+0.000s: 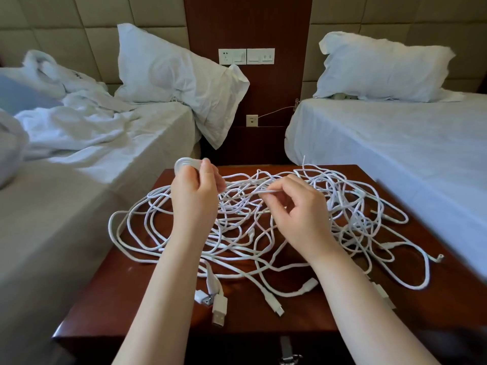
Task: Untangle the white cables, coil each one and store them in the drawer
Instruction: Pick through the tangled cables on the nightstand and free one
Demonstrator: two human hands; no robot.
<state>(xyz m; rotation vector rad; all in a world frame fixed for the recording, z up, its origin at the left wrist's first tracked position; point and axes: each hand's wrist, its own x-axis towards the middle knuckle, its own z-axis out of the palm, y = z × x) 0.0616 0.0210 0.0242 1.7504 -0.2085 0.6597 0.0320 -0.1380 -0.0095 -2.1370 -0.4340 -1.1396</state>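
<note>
- A metal handle [286, 347] shows at the bottom edge. It likely belongs to the drawer [237, 349] under the tabletop [110, 299], which looks closed, so storing seems far off.
- USB plugs [219, 308] lie loose at the near edge, giving free ends from which a cable can be traced.
- The white cables [237, 241] sprawl in one tangle across most of the tabletop, low enough that many crossings show.
- The right hand [297, 206] pinches a single strand [266, 192] between thumb and fingers, lifted above the heap, probably to feed it out.
- The left hand [196, 191], raised at the far left of the tangle, grips a small coil [184, 164], held clear so its loops do not snag.
- Beyond stand the left bed [79, 193] and the right bed [395, 143], with wall sockets [246, 56] between them.
</note>
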